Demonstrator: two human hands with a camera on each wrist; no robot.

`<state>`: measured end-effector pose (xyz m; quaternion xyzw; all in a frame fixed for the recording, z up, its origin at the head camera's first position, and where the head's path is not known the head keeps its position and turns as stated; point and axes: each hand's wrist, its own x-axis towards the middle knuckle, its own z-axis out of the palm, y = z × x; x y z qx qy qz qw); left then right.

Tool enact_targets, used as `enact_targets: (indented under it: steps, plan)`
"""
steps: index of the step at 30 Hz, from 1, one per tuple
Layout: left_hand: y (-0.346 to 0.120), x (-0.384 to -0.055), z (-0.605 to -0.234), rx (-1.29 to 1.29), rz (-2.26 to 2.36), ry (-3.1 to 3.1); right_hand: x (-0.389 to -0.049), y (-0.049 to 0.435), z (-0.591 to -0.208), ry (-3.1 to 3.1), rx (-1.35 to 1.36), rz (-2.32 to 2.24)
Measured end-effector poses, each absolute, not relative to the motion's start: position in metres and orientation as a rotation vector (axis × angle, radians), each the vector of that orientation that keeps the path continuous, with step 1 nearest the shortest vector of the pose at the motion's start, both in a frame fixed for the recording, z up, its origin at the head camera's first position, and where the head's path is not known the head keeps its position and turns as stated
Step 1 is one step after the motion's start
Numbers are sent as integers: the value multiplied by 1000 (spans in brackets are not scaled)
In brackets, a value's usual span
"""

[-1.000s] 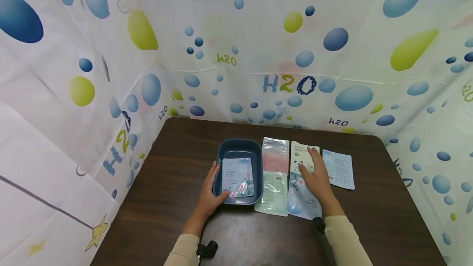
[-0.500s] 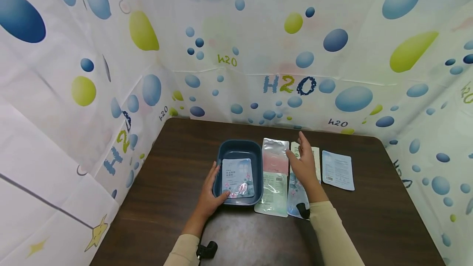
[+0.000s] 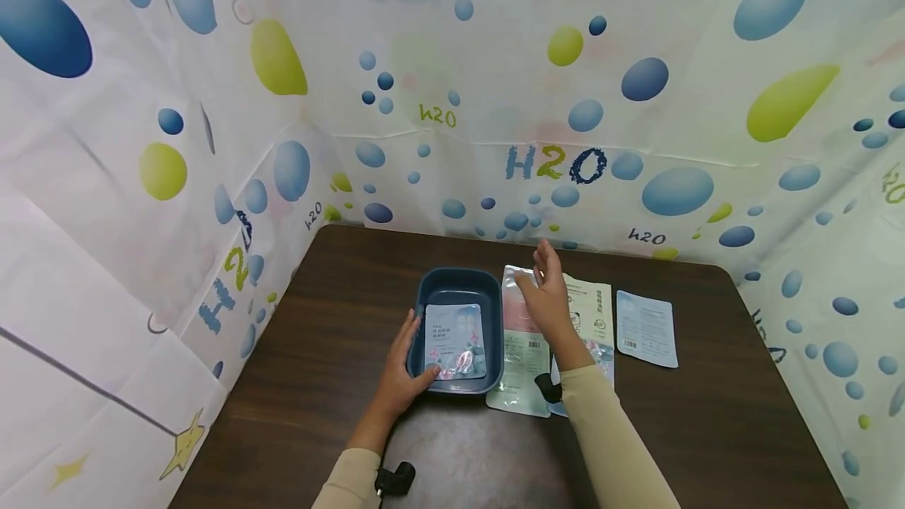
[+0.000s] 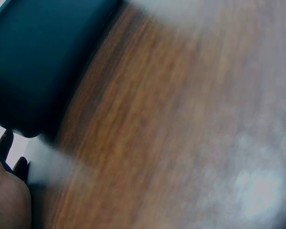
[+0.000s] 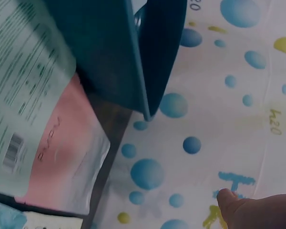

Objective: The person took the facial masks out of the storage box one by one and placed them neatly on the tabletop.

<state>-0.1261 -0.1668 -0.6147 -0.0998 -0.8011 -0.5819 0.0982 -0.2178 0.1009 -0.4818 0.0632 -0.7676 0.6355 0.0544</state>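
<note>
A dark blue plastic tub (image 3: 461, 277) stands on the table, with a pale blue flowered sachet (image 3: 455, 340) lying inside. My left hand (image 3: 400, 371) holds the tub's near left corner, fingers along the outer wall and thumb over the rim. In the left wrist view the tub (image 4: 47, 57) fills the upper left. My right hand (image 3: 547, 301) hovers with spread, extended fingers above the sachets right of the tub, holding nothing. Beneath it lie a pink and silver sachet (image 3: 518, 313) and a green one (image 3: 521, 371), partly overlapping. The right thumb (image 5: 236, 205) shows in the right wrist view.
Right of these lies a cream sachet (image 3: 590, 309), overlapped by a pale blue one (image 3: 604, 356) mostly hidden under the right forearm. A white-blue sachet (image 3: 646, 328), printed side up, lies farther right. The brown table (image 3: 339, 297) meets a bubble-patterned curtain (image 3: 438, 155) behind.
My right hand has moved left, from over the cream and blue sachets to over the pink and silver one, baring the cream sachet. My left hand and the tub have stayed put.
</note>
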Motion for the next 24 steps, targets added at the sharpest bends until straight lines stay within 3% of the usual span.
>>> enact_targets:
  steps: [24]
  plan:
    - [-167,-127,-616,-300,-1731,-2373,-223,31,-515,-2355,117,2148]
